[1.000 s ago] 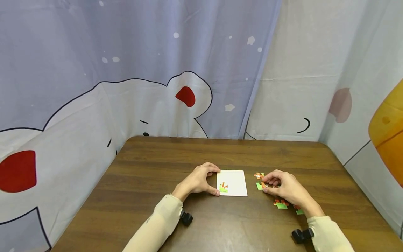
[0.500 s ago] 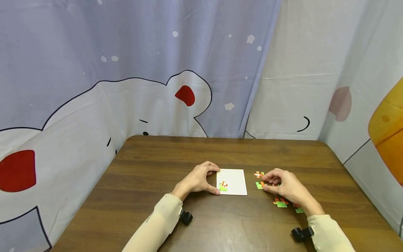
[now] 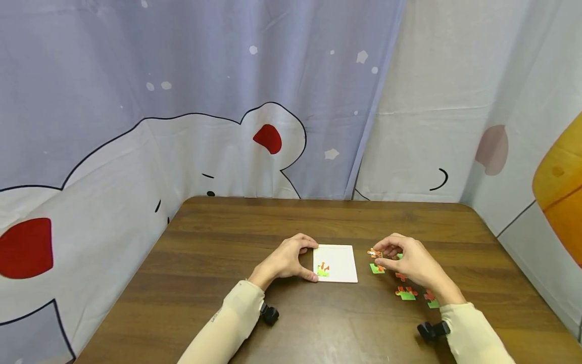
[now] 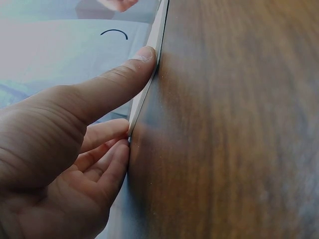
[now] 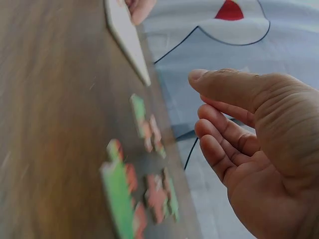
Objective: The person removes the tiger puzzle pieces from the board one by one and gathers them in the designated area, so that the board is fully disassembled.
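Observation:
A square white puzzle board (image 3: 343, 264) lies on the table with one green-and-orange jigsaw piece (image 3: 323, 271) in its near left corner. My left hand (image 3: 285, 259) grips the board's left edge, thumb at the near corner and fingers at the far one. To the right, my right hand (image 3: 411, 260) hovers over loose jigsaw pieces, thumb and fingers apart; in the right wrist view nothing shows between them. Nearest its fingertips are an orange-and-white piece (image 3: 372, 252) and a green-and-orange piece (image 3: 376, 269). Part of the group is hidden beneath the hand.
More pieces lie nearer the right forearm: a green-and-orange piece (image 3: 407, 294), another close to the wrist (image 3: 432, 302), and a small orange one (image 3: 401, 276). The brown wooden table (image 3: 227, 227) meets a printed curtain (image 3: 227, 151) at its far edge.
My right hand has lifted and shifted slightly away and left, from the green-and-orange piece toward the orange-and-white one, uncovering pieces beneath it. The left hand and board stay in place.

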Demonstrator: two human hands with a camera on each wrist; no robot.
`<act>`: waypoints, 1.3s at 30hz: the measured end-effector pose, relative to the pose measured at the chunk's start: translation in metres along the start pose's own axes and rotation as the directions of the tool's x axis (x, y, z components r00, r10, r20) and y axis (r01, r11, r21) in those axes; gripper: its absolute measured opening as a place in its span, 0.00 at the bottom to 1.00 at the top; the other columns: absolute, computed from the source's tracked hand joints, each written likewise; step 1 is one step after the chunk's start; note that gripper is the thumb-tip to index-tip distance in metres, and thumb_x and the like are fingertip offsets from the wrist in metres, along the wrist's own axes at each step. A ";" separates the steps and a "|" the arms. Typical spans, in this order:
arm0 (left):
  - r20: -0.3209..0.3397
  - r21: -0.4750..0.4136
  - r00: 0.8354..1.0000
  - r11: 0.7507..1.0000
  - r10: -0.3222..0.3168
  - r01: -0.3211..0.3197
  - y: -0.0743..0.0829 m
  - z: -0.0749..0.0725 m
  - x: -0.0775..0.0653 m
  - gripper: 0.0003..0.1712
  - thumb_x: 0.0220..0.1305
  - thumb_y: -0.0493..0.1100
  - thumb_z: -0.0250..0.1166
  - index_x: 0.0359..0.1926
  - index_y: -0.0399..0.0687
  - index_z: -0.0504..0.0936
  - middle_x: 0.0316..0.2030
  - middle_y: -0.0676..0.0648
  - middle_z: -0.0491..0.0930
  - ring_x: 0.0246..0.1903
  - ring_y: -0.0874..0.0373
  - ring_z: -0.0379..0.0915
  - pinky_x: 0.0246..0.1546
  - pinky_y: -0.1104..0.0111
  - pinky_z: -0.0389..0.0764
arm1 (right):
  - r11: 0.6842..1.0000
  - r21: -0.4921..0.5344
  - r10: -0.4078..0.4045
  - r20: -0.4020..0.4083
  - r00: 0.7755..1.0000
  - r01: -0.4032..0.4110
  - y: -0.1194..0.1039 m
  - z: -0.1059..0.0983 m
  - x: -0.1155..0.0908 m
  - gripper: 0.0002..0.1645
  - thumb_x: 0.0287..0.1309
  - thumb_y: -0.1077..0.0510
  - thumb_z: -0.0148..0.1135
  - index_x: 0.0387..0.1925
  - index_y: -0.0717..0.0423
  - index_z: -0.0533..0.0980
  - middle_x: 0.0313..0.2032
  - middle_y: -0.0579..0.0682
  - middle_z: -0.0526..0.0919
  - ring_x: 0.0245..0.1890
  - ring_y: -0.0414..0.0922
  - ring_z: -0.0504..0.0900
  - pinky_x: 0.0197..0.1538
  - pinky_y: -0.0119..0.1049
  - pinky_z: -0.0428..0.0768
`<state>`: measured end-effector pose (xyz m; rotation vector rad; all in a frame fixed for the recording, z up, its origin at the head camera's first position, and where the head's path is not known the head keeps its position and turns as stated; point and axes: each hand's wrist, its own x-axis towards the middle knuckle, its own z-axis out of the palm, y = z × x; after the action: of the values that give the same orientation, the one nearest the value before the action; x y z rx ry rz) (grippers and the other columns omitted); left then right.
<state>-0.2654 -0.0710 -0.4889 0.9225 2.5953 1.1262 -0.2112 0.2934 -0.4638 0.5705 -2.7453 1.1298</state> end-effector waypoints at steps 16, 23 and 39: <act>-0.004 0.011 1.000 1.000 0.022 -0.022 -0.001 0.000 0.000 0.50 0.45 0.46 0.95 0.68 0.37 0.84 0.67 0.45 0.79 0.69 0.49 0.77 0.72 0.62 0.78 | 0.990 0.129 -0.048 -0.022 0.999 0.051 -0.034 0.019 0.035 0.21 0.64 0.59 0.83 0.57 0.54 0.87 0.50 0.49 0.91 0.49 0.56 0.89 0.54 0.41 0.88; 0.000 0.000 1.000 1.000 0.009 -0.009 0.000 -0.001 0.000 0.51 0.44 0.45 0.96 0.69 0.37 0.84 0.68 0.45 0.78 0.69 0.48 0.77 0.72 0.62 0.78 | 0.985 0.154 -0.073 -0.001 0.997 0.072 -0.041 0.030 0.043 0.25 0.64 0.59 0.83 0.61 0.58 0.86 0.51 0.53 0.92 0.51 0.57 0.90 0.56 0.42 0.87; -0.005 0.024 1.000 1.000 0.019 -0.019 -0.001 -0.001 0.000 0.50 0.44 0.47 0.96 0.68 0.37 0.84 0.67 0.45 0.79 0.68 0.48 0.78 0.72 0.61 0.79 | 0.970 0.237 -0.082 0.081 0.993 0.061 -0.046 0.059 0.045 0.29 0.64 0.60 0.83 0.63 0.64 0.84 0.55 0.63 0.90 0.52 0.60 0.90 0.59 0.56 0.87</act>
<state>-0.2662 -0.0719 -0.4890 0.9519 2.6149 1.1062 -0.2332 0.2088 -0.4643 0.7606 -2.6573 1.4552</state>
